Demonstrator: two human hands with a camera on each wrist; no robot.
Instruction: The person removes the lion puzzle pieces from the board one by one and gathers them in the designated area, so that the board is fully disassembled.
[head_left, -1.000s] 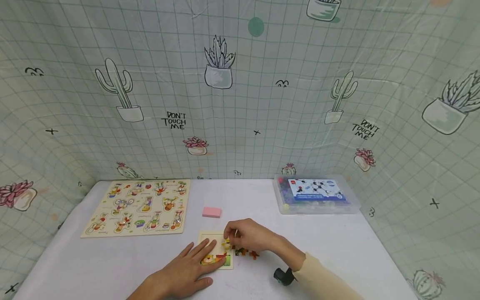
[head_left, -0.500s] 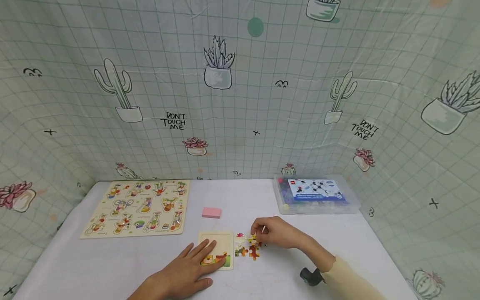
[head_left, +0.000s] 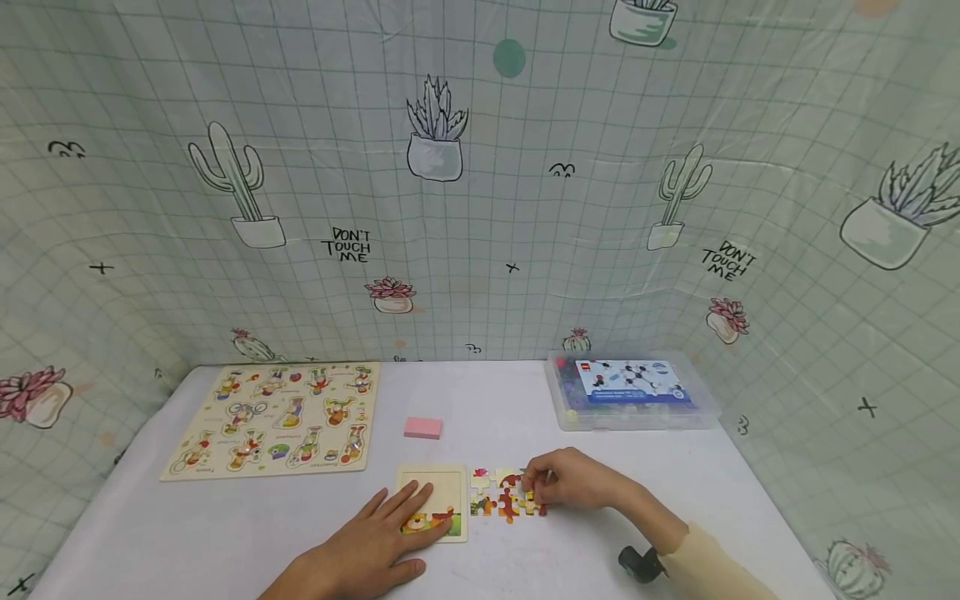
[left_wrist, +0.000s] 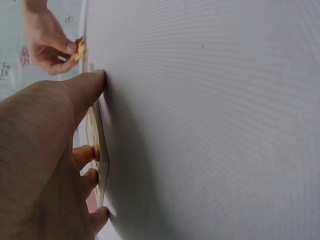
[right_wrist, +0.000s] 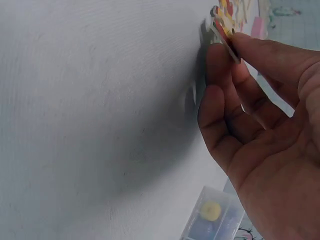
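Observation:
My left hand [head_left: 371, 537] lies spread over a small square puzzle tray [head_left: 450, 473], fingers straight and resting on it. Along the tray's near side, fitted pieces [head_left: 417, 522] show a yellow animal picture, partly covered by that hand. My right hand [head_left: 576, 477] pinches a puzzle piece [right_wrist: 225, 37] with yellow and red print between thumb and fingertips. In the left wrist view the held piece [left_wrist: 80, 50] appears tilted. It is close over the right end of a group of loose puzzle pieces [head_left: 508, 505] beside the tray.
A pink block [head_left: 423, 427] sits behind the tray. To the back left lies a large wooden picture board [head_left: 281, 417]. A clear lidded case [head_left: 633, 390] with a blue label stands at the back right. Printed curtain surrounds the table.
The right hand has moved from over the tray's right side to the right, carrying the piece to the far end of the loose pieces. The left hand has stayed in place.

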